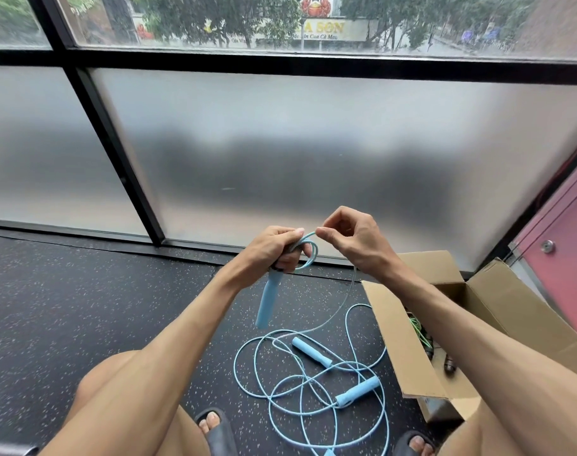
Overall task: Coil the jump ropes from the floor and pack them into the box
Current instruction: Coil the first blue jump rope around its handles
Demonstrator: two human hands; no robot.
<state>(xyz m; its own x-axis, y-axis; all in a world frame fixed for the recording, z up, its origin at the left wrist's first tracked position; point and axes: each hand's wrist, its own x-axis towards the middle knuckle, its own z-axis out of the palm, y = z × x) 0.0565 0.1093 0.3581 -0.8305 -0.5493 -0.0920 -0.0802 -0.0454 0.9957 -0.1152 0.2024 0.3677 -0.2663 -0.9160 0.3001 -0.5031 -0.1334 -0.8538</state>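
Early stage: left hand grips one handle and the first loops, right hand pinches the blue rope, most of it tangled on the floor beside the box, which holds a green rope.

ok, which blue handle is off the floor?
The handle gripped in the left hand, hanging down; the others lie on the floor among loose rope.

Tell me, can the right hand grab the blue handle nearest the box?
Probably not yet: the right hand is busy pinching the rope. That handle lies uncovered on the floor, so after letting go it likely could.
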